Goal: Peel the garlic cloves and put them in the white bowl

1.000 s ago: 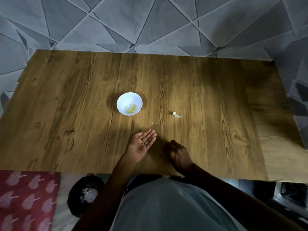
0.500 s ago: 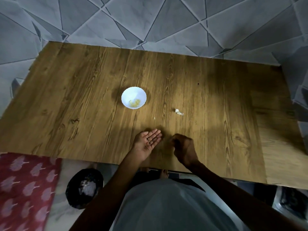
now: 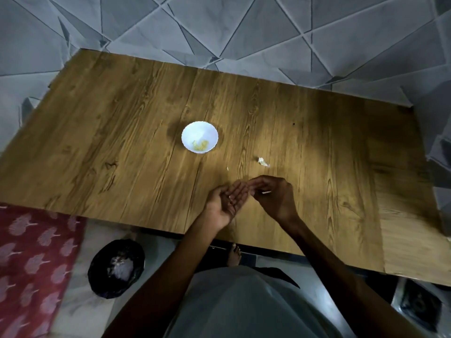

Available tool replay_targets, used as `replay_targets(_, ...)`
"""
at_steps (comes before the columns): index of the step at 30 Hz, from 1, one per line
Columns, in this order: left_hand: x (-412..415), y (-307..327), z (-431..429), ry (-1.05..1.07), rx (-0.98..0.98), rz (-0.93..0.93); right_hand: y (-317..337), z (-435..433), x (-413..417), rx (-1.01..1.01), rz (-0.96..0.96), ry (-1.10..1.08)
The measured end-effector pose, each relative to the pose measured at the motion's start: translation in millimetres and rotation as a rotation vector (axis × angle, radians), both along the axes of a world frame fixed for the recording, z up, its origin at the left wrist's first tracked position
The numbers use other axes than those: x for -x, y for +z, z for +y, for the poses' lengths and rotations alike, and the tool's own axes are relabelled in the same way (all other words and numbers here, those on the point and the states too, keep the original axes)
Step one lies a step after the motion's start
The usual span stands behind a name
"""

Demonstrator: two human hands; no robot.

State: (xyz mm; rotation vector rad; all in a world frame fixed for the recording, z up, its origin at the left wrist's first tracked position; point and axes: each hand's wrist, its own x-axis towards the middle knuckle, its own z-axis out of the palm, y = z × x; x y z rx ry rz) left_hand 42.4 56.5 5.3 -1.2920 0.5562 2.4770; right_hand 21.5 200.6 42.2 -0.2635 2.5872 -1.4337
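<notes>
Head view: peeled garlic (image 3: pixel 200 144) sits in your white bowl (image 3: pixel 199 137), left hand (image 3: pixel 228 200) open-palmed, right hand (image 3: pixel 273 195) fingers pinching a sliver, another clove (image 3: pixel 263 161) waiting on the worktop (image 3: pixel 122 142).

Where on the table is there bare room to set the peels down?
Bare wood left of the white bowl and along the table right of the garlic skin scrap. Crowded only near the left hand and right hand.

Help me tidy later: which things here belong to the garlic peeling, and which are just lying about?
Job: white bowl with peeled garlic; garlic skin scrap on the table; left hand; right hand.

Lying about: black bin; red patterned mat.
</notes>
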Motion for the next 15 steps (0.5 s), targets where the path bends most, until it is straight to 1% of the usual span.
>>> replay_targets(1,-0.6,1.8,-3.9,0.014,0.0,-0.007,-0.8,3.5,0.9,0.059,-0.107,-0.038)
replay_targets(3,-4.1,2.8,-14.3,0.032,0.012,-0.016,-1.0,2.5,-1.9,0.238,-0.368,-0.115)
replay_targets(4,-6.9,2.3,-21.7,0.049,0.01,-0.015,-0.9,-2.8,-4.3,0.307,-0.463,-0.13)
replay_targets(5,-9.8,2.1,-28.6,0.056,0.004,-0.011,-1.8,-8.4,-6.8,0.34,-0.51,-0.129)
replay_targets(8,-23.7,2.1,-50.8,0.108,-0.001,-0.018,-1.5,-40.2,-15.2,0.36,-0.552,-0.07)
replay_targets(11,-46.1,3.6,-84.9,0.235,-0.005,-0.005,-2.5,-90.2,-29.1,0.344,-0.54,0.04)
replay_targets(15,-101.1,-5.5,-152.1,0.429,0.01,0.021,-11.7,-180.1,-66.2,0.305,-0.531,0.276)
